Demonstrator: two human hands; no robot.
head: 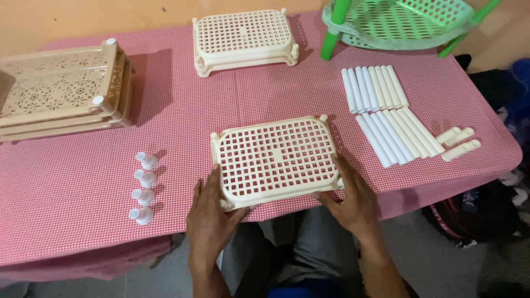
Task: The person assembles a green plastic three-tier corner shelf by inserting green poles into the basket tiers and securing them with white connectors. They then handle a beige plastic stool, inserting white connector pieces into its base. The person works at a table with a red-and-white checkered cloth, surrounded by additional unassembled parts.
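The cream lattice tray (274, 156) lies flat at the near middle of the tabletop (72, 204); the left hand (208, 216) grips its near left corner, the right hand (353, 200) cups its near right corner, hands apart, one at each end; steadying it well likely means even pressure on both corners; white caps (143, 188) sit left, white tubes (386, 113) right.

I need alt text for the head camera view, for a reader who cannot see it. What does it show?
Two bare hands, the left hand and the right hand, grip the near corners of a cream perforated plastic shelf tray lying on a red checked tablecloth. Four small white plastic caps lie to its left, and white plastic tubes to its right. More trays are stacked behind.
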